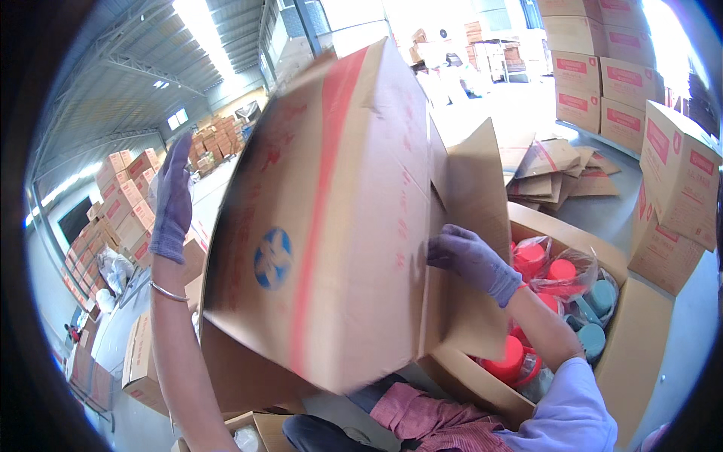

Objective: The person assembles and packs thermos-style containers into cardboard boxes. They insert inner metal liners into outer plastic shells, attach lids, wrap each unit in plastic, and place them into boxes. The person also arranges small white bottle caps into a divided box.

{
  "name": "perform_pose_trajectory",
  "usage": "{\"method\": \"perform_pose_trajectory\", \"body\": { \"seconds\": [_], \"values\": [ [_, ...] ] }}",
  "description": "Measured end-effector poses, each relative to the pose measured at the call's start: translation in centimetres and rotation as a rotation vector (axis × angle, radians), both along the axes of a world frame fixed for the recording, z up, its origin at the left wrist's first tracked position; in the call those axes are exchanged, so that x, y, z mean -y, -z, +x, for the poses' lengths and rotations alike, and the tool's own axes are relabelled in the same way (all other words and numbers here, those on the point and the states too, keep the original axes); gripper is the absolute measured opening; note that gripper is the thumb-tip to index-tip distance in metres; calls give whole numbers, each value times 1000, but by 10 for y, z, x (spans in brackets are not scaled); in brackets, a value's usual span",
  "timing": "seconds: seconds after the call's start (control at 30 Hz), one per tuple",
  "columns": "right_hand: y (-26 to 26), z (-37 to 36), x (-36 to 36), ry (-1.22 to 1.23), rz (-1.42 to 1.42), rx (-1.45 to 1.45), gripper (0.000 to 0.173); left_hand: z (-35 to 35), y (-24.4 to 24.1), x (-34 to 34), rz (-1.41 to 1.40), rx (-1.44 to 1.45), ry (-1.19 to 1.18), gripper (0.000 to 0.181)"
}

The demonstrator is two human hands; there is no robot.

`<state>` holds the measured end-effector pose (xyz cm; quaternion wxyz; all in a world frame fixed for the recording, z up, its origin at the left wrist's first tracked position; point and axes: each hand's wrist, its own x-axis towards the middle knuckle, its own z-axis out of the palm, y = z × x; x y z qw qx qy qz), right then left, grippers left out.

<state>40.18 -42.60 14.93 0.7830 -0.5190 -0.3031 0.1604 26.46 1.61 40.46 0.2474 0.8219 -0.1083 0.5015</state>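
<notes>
A large cardboard carton with a red stripe and a blue round emblem is tilted in front of me, blurred by motion. My right hand, in a purple-grey knit glove, curls its fingers at the carton's right edge, beside a raised flap. Left of the carton, my gloved left hand is held upright with straight fingers, and a gap shows between it and the carton. Below my right forearm stands an open carton holding red-lidded containers and teal-lidded containers, some in clear plastic bags.
Flattened cardboard lies on the floor beyond the open carton. Printed cartons are stacked at right, with more stacks at far left. A smaller open carton sits by my legs, and a carton stands at left.
</notes>
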Motion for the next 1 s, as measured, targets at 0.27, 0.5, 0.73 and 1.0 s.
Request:
{"method": "perform_pose_trajectory", "body": {
  "seconds": [0.27,0.5,0.73,1.0],
  "values": [
    [-74,9,59,433,614,507,34,-76,93,256,562,-261,146,57],
    [-50,62,6,453,62,687,48,-7,86,220,49,-78,158,37],
    [-87,85,-9,811,-420,1337,32,49,54,176,-156,-102,403,48],
    [-33,49,136,713,-227,885,29,59,67,143,-581,-368,329,66]
  ]
}}
